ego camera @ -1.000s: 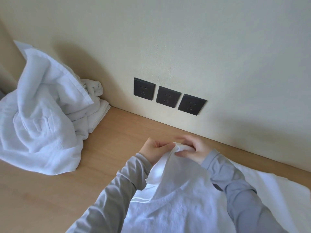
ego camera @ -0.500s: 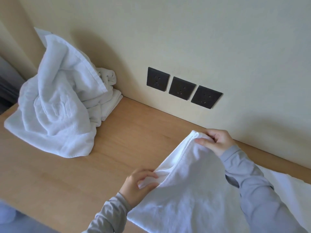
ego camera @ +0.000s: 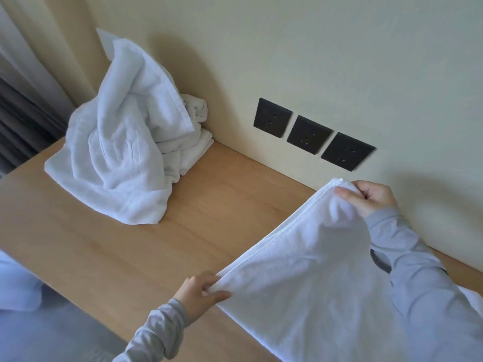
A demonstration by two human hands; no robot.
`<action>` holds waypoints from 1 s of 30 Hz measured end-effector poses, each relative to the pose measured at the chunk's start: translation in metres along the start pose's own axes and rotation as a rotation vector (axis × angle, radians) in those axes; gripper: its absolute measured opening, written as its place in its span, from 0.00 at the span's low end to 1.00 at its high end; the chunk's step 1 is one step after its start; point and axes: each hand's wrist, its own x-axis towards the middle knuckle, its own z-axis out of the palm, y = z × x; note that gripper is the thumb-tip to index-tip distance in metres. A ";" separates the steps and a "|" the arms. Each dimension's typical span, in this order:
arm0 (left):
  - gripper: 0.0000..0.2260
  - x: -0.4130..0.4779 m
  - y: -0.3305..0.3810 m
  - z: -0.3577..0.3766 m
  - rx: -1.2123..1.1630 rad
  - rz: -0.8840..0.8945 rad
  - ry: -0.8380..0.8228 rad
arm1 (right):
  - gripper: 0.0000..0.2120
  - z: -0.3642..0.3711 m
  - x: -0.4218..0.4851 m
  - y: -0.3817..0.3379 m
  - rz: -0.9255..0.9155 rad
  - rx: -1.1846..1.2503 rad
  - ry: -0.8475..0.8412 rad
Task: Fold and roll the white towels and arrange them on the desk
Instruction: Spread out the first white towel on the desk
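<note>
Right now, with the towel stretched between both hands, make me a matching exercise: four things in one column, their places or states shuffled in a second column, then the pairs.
Things
1. left hand
2. right hand
3. crumpled towel pile
4. black wall sockets

Places or states
A. set in the wall above the desk
B. pinches the near corner of the held towel
C. heaped at the desk's far left end
D. pinches the held towel's far corner, near the wall

Pairs: 1-B, 2-D, 3-C, 4-A
</note>
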 end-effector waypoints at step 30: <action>0.37 0.053 0.363 -0.135 0.468 1.044 0.323 | 0.15 -0.232 -0.073 -0.083 -0.229 0.489 0.775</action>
